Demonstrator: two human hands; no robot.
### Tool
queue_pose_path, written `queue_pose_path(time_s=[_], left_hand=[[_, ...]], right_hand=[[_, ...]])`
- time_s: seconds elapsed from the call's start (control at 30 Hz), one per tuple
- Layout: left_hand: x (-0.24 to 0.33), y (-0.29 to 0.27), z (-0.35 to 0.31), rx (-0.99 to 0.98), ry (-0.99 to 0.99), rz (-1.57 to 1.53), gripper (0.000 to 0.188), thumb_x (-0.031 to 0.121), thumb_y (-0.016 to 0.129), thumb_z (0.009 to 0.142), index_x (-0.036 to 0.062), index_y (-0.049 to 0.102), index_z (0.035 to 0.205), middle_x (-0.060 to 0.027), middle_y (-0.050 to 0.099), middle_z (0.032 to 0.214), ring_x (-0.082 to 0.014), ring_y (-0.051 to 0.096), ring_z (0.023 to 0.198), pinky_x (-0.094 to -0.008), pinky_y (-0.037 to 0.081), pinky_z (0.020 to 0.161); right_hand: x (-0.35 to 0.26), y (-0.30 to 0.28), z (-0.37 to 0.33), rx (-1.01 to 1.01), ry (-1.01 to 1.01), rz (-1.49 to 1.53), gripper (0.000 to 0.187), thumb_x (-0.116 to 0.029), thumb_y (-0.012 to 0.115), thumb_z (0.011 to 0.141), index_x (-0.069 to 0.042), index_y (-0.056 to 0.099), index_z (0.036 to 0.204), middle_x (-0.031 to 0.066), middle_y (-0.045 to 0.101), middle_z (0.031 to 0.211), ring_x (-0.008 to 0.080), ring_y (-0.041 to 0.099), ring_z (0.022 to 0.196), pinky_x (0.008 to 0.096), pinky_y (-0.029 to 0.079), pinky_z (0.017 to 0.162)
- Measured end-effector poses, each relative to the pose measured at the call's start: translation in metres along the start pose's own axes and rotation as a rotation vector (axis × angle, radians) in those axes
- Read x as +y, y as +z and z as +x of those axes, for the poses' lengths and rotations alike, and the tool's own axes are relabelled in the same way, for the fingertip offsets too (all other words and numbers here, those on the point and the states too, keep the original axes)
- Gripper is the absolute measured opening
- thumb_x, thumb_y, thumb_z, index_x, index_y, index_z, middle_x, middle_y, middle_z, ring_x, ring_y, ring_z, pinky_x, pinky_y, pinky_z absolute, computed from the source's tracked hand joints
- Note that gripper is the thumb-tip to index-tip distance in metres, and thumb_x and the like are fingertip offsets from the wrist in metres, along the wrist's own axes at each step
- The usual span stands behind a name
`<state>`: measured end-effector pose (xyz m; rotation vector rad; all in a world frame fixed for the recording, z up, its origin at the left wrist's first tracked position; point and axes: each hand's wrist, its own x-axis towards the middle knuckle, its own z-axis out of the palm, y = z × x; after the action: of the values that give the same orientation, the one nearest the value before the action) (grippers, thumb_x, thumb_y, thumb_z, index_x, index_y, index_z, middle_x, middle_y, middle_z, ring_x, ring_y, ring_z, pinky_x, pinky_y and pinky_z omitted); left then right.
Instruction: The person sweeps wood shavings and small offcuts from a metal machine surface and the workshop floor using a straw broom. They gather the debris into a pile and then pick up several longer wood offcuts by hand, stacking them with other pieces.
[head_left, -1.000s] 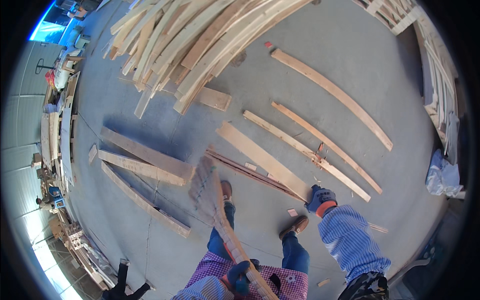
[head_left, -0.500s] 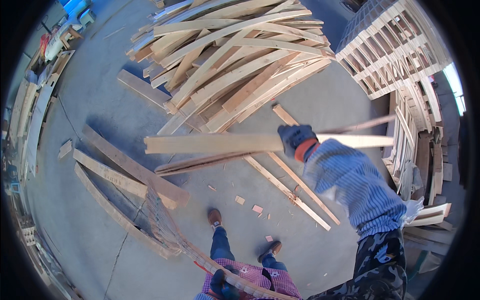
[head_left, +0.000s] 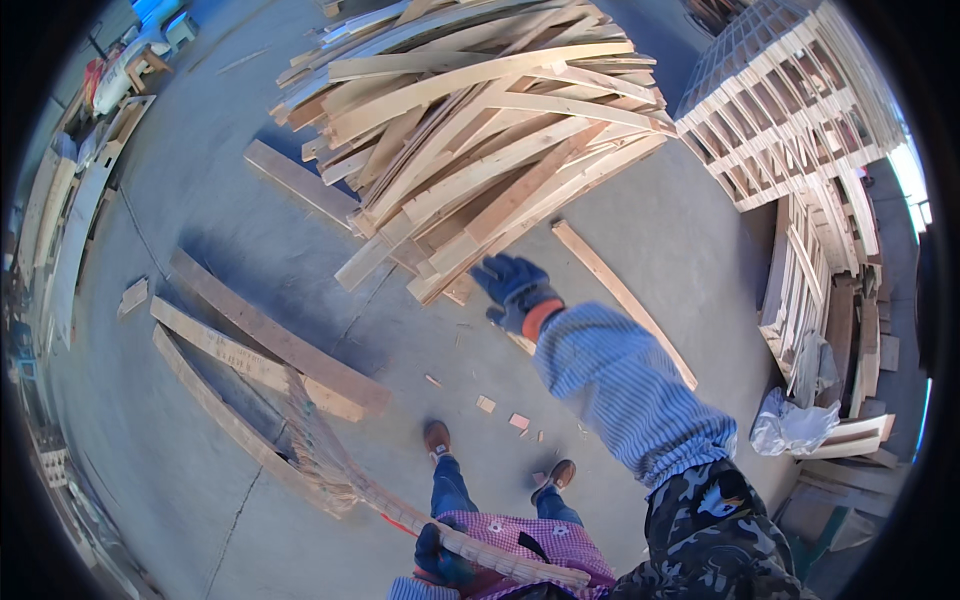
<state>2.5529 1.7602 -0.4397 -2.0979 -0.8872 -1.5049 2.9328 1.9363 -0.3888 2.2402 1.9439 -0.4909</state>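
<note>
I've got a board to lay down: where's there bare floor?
Bare floor shows between the single plank and right-hand wooden stack. Crowded: the plank heap, three left-hand boards, scraps before the shoes.

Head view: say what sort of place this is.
Probably a woodworking shop or timber store: a big heap of boards lies on the floor, a tall slatted wooden stack stands at the right, and small scraps lie near the person's shoes.

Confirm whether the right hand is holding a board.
No, the gloved right hand is spread open, with nothing in its grasp.
</note>
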Motion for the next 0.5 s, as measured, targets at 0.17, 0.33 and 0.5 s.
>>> queue_pose_path(time_s=[0.17,0.33,0.5], left_hand=[[0.03,-0.003,-0.018,0.026,0.095,-0.046,0.033,0.02,0.051,0.086,-0.0029,0.039,0.107,-0.0106,0.055,0.09,-0.014,0.054,0.07,-0.0187,0.047,0.057],[0.078,0.011,-0.03,0.19,0.482,0.059,0.035,0.027,0.052,0.084,-0.0006,0.037,0.1,-0.0123,0.053,0.08,-0.0155,0.052,0.054,-0.0213,0.047,0.046],[0.181,-0.02,0.036,0.811,2.088,1.007,0.047,0.04,0.057,0.079,0.0007,0.041,0.1,-0.0132,0.054,0.085,-0.0188,0.054,0.055,-0.029,0.047,0.047]], right_hand=[[0.021,0.085,-0.163,-0.231,0.319,0.352,0.057,-0.037,0.055,0.074,-0.014,0.04,0.124,0.0107,0.041,0.125,0.028,0.038,0.116,0.0399,0.03,0.096],[0.062,0.165,-0.344,-0.381,0.727,0.716,0.051,-0.037,0.058,0.073,-0.013,0.05,0.118,0.0146,0.05,0.117,0.0292,0.048,0.108,0.0369,0.037,0.091],[0.096,0.191,-0.471,-0.342,1.014,1.149,0.05,-0.036,0.063,0.073,-0.009,0.054,0.114,0.0114,0.059,0.107,0.0238,0.058,0.094,0.0316,0.043,0.084]])
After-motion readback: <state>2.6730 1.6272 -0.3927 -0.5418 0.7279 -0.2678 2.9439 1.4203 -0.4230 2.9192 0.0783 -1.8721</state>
